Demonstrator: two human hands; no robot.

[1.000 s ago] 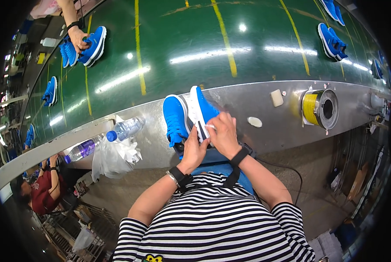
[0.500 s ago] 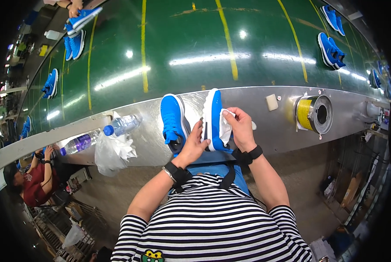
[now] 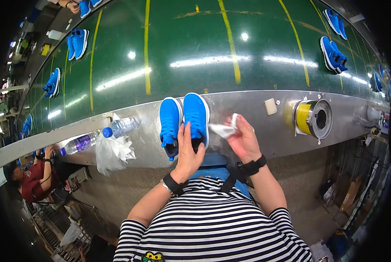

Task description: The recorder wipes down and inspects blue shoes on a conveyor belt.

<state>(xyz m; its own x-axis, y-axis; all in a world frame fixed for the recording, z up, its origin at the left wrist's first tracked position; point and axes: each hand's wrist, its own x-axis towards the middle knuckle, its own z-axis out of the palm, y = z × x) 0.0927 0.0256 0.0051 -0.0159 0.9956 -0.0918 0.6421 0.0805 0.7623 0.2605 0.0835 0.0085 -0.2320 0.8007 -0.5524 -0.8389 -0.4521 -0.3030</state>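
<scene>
Two blue sneakers with white soles stand side by side on the metal ledge in front of me, toes pointing away. My left hand (image 3: 188, 156) has the right-hand sneaker (image 3: 195, 109) by its heel end, thumb on one side and fingers on the other. The left-hand sneaker (image 3: 170, 118) stands against it, close to my fingers. A crumpled white cloth or tissue (image 3: 224, 130) is pinched in my right hand (image 3: 245, 142), just to the right of the pair. The cloth is a little blurred and hangs toward the shoes.
Beyond the ledge runs a green belt (image 3: 186, 43) with yellow lines, carrying more blue sneakers (image 3: 333, 54). Right: a pale block (image 3: 270, 106) and an open metal can (image 3: 313, 117). Left: water bottles (image 3: 120, 127), a plastic bag (image 3: 108, 153), and another person (image 3: 36, 181).
The right-hand sneaker, tipped on its side before, now stands upright beside the other. My right hand has drawn away from it to the right with the cloth.
</scene>
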